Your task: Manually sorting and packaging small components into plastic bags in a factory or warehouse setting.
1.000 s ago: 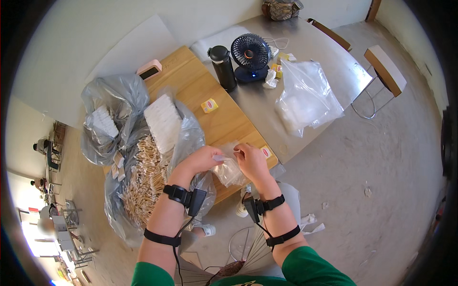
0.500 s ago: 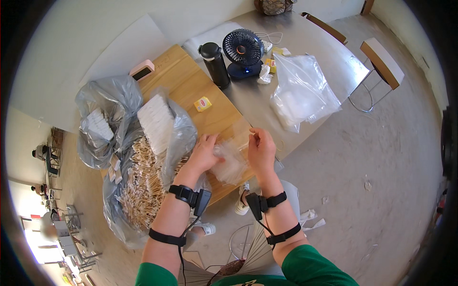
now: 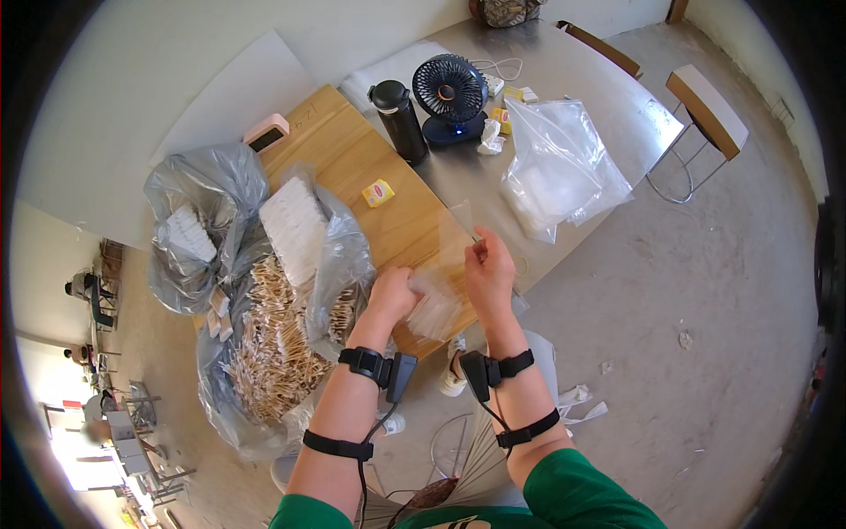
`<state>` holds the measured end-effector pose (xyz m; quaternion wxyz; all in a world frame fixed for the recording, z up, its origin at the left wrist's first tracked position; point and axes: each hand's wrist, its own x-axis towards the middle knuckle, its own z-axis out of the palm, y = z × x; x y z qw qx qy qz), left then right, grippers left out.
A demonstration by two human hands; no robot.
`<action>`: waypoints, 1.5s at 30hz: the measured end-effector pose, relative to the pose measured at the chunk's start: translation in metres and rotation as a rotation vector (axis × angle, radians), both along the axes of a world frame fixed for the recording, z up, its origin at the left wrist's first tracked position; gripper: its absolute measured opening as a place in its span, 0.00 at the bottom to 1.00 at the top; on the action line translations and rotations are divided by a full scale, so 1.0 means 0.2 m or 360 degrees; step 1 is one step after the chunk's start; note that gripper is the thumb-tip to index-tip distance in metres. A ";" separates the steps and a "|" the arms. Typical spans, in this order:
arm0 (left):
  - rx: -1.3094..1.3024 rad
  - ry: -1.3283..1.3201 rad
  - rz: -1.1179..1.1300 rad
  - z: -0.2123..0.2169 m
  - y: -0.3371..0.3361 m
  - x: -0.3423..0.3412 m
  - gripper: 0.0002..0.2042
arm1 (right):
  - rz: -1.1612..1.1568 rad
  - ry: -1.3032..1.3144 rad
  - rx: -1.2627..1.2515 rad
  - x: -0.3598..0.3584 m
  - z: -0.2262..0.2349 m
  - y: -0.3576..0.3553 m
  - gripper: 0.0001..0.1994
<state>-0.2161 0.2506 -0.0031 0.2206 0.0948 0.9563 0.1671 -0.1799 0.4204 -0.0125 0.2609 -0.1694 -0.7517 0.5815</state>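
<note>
The left hand [image 3: 394, 295] curls at nine o'clock of the clear bags [image 3: 434, 306] on the worktop [image 3: 411, 220], grip unclear; the right hand [image 3: 490, 264], at two o'clock, pinches a transparent sleeve [image 3: 453, 236]. Toward eleven, a yellow box [image 3: 378, 193] bears a red label.

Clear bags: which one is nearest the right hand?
The flat bag held by the right hand; the other small bags lie bunched at the left hand, large bags on the metal table.

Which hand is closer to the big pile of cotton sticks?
Left. The left hand is right of the cotton sticks; the right hand is farther right, past the clear bags.
</note>
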 end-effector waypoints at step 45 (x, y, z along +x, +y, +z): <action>0.1687 0.0148 0.0706 0.00 -0.15 0.20 0.34 | 0.0913 0.0021 -0.0158 0.00 -0.02 -0.12 0.24</action>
